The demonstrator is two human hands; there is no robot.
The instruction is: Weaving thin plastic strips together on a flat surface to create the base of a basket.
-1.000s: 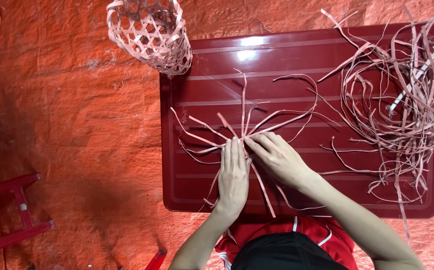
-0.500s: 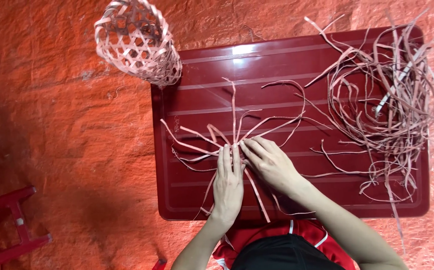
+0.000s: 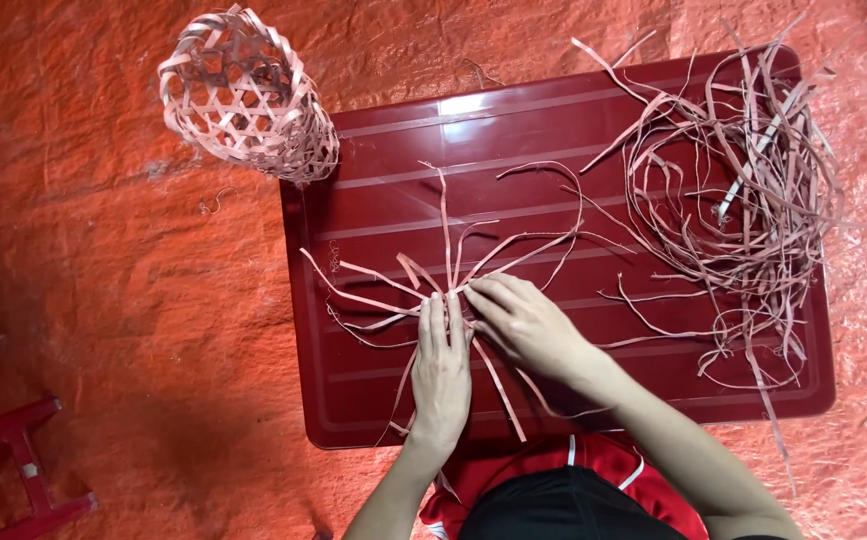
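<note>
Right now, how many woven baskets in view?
1. The woven basket lies on its side on the orange tarp, at the far left corner of the red table. None looks hidden.

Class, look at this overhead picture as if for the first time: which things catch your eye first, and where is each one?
At the centre, the left hand and right hand press on a fan of crossed pale strips lying on a dark red tabletop. At the table's far left corner lies an open-weave basket of the same strips, seemingly tipped on its side. A tangled heap of loose strips covers the table's right side, all above an orange tarpaulin.
</note>
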